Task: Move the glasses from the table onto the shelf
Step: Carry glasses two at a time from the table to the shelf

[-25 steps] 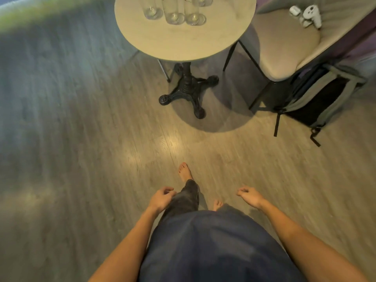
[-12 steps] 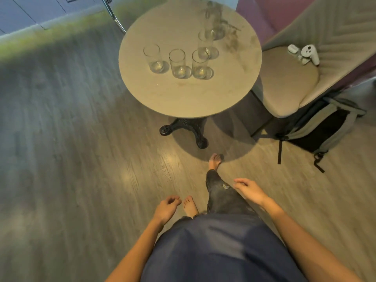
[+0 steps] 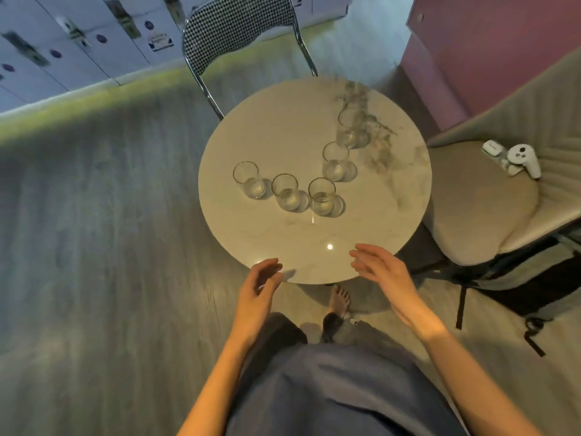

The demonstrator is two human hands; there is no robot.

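1. Round marble table (image 3: 361,234), wood floor (image 3: 94,247); chairs at far and right edges.
2. Five glasses (image 3: 321,196) upright mid-table.
3. Left hand (image 3: 256,287), right hand (image 3: 382,272) at near edge, both released, empty.

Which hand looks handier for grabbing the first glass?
Probably the right hand: it is open above the table edge, nearer the closest glass. The left hand, also empty, hangs at the rim.
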